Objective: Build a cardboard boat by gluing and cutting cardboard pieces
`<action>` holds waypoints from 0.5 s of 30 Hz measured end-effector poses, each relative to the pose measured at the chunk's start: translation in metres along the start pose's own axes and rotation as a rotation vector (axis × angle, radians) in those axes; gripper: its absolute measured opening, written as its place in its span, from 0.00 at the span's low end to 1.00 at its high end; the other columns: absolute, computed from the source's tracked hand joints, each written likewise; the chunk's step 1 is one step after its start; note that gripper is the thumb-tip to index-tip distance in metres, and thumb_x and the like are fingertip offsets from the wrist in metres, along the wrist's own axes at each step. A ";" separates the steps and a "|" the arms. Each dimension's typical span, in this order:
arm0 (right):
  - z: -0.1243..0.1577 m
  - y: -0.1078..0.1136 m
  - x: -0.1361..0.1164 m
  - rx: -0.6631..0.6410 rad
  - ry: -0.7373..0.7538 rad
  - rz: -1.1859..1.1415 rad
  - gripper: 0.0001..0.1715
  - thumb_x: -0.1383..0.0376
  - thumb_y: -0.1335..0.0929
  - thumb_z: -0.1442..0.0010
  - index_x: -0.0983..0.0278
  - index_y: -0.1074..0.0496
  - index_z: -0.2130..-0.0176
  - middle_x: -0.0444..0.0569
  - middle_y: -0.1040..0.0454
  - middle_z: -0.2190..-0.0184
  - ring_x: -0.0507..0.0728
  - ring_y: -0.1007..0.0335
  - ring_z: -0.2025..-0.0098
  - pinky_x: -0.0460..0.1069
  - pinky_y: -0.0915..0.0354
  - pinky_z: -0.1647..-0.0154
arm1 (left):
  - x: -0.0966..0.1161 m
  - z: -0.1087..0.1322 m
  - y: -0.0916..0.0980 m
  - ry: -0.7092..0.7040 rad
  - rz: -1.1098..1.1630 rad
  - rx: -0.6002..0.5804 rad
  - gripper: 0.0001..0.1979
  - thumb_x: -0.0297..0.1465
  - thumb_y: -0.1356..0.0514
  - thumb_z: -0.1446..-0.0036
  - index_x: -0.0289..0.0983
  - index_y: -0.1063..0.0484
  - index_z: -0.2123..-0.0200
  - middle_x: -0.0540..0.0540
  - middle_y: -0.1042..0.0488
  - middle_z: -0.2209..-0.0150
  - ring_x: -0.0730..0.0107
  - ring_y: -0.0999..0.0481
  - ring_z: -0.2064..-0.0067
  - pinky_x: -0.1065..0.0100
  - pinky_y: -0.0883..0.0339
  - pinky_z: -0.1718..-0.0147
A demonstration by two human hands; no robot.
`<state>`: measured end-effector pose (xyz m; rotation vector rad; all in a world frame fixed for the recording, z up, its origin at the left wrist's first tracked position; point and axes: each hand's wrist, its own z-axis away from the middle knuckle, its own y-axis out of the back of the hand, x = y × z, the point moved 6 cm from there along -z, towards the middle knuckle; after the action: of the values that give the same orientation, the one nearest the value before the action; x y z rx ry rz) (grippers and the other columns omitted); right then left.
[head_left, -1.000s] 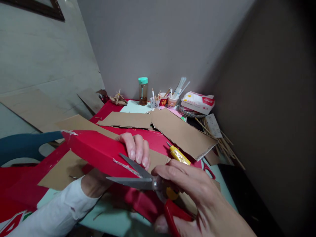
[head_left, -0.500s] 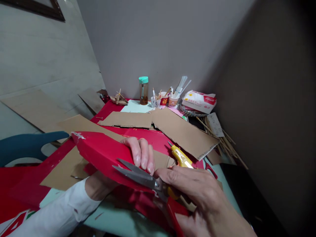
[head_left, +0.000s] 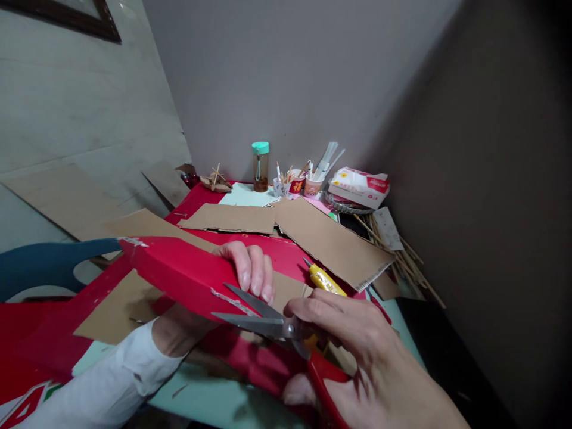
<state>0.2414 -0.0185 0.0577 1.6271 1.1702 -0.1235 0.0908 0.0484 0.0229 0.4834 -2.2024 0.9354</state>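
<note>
A sheet of red cardboard (head_left: 179,262), bent along its length and whitish at a torn corner and edge, is gripped by my left hand (head_left: 248,265). Its fingers curl over the far side, and the wrist passes beneath the sheet. My right hand (head_left: 357,339) is closed around the red handles of a pair of scissors (head_left: 263,325). The blades are parted and point left, at the sheet's ragged near edge. Just beyond my right hand lies a yellow glue gun or cutter-like tool (head_left: 327,280), partly covered by the hand.
Flat brown cardboard pieces (head_left: 330,238) lie across the table. Along the wall stand a bottle with a turquoise lid (head_left: 260,167), cups of sticks (head_left: 313,186) and a tissue pack (head_left: 358,187). Thin wooden sticks (head_left: 409,262) lie at right. A blue chair back (head_left: 40,268) is at left.
The scissors have drawn slightly back from the red cardboard and their blades have spread wider. A whitish torn strip now shows on its near edge. My left hand shifted slightly left.
</note>
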 end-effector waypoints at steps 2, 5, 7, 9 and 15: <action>0.001 -0.001 0.001 0.001 0.003 0.003 0.12 0.56 0.25 0.41 0.61 0.22 0.61 0.45 0.21 0.68 0.52 0.26 0.70 0.45 0.39 0.76 | 0.000 0.000 -0.001 0.008 -0.004 -0.004 0.10 0.38 0.35 0.40 0.38 0.21 0.69 0.47 0.27 0.73 0.67 0.24 0.71 0.69 0.30 0.74; 0.002 -0.002 0.001 0.017 0.021 -0.006 0.13 0.53 0.25 0.42 0.60 0.23 0.65 0.43 0.23 0.72 0.52 0.28 0.73 0.46 0.39 0.77 | -0.002 -0.001 0.000 0.016 -0.018 -0.010 0.10 0.38 0.34 0.40 0.38 0.21 0.69 0.47 0.27 0.74 0.66 0.24 0.72 0.67 0.28 0.72; 0.002 -0.001 0.001 0.039 0.032 -0.027 0.15 0.52 0.26 0.41 0.59 0.25 0.69 0.42 0.25 0.76 0.53 0.30 0.75 0.46 0.39 0.76 | -0.004 -0.002 0.001 0.008 -0.028 -0.017 0.11 0.38 0.34 0.40 0.37 0.21 0.70 0.47 0.27 0.75 0.66 0.25 0.73 0.66 0.28 0.72; 0.002 0.000 0.001 0.061 0.034 -0.031 0.16 0.52 0.28 0.38 0.59 0.26 0.71 0.43 0.27 0.78 0.53 0.32 0.77 0.46 0.39 0.76 | -0.006 -0.002 0.003 0.004 -0.035 -0.021 0.12 0.40 0.34 0.40 0.37 0.21 0.70 0.47 0.27 0.75 0.67 0.25 0.73 0.66 0.28 0.72; 0.003 -0.005 0.002 0.065 0.063 0.012 0.08 0.64 0.28 0.40 0.60 0.27 0.71 0.42 0.29 0.79 0.53 0.29 0.75 0.45 0.37 0.74 | -0.010 -0.001 0.004 0.006 -0.004 -0.025 0.12 0.40 0.34 0.40 0.38 0.20 0.70 0.46 0.26 0.75 0.65 0.24 0.73 0.66 0.29 0.74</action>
<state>0.2400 -0.0199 0.0517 1.7052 1.2155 -0.1042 0.0960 0.0523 0.0137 0.4726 -2.2045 0.9046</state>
